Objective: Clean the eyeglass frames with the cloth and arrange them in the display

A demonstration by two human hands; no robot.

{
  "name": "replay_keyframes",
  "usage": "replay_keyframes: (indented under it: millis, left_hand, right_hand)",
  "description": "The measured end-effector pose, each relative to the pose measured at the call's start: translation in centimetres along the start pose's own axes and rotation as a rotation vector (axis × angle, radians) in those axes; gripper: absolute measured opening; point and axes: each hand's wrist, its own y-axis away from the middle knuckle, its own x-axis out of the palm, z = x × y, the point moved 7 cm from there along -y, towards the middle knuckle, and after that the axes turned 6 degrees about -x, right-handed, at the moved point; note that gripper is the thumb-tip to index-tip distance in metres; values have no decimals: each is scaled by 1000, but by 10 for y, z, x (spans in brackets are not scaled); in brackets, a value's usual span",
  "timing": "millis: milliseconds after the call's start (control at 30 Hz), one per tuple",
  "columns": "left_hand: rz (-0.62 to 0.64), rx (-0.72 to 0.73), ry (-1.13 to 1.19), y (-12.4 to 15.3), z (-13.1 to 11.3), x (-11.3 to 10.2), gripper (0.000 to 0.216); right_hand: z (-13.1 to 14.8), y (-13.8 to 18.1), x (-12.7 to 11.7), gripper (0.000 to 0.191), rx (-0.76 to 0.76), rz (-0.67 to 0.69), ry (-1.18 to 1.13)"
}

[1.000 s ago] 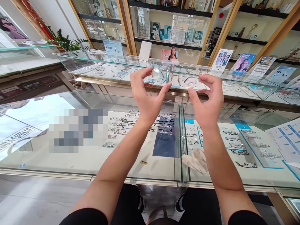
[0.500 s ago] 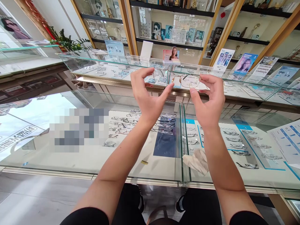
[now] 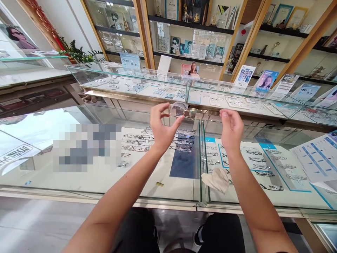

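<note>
A pair of thin-rimmed eyeglasses (image 3: 199, 114) with clear lenses is held up in front of me, above the glass display counter. My left hand (image 3: 164, 128) grips it by the left lens, thumb below and fingers above. To the right of the frame is my right hand (image 3: 232, 128), thumb and fingers pinched together close to the right lens. Whether a temple arm lies between those fingertips is too small to tell. Below, on the counter, a crumpled beige cloth (image 3: 216, 180) lies near my right forearm.
Rows of eyeglasses (image 3: 184, 142) fill the near glass counter (image 3: 147, 191), with a small gold-coloured piece (image 3: 159, 184) on the left side. A second display counter (image 3: 126, 70) with standing cards runs behind. Shelves (image 3: 184, 26) with pictures and trophies line the back wall.
Both hands and the eyeglasses appear lower in view, as the camera has tilted up. My right hand has moved from the right lens's rim out to the right, its fingers drawn together.
</note>
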Motion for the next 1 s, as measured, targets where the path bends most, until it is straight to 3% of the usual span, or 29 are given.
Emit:
replay_keyframes:
  millis: [167, 333, 567, 1000]
  left_hand:
    - [22, -48, -63, 49, 21, -15, 58]
    - [33, -51, -85, 69, 28, -15, 57]
    - [83, 60, -93, 75, 23, -7, 58]
    - [166, -21, -112, 76, 35, -1, 57]
  right_hand:
    - [-35, 55, 5, 35, 112, 85, 53]
    - [-53, 88, 20, 39, 160, 188, -47]
    - [-54, 96, 25, 42, 205, 245, -113]
    - [-53, 100, 38, 41, 386, 383, -366]
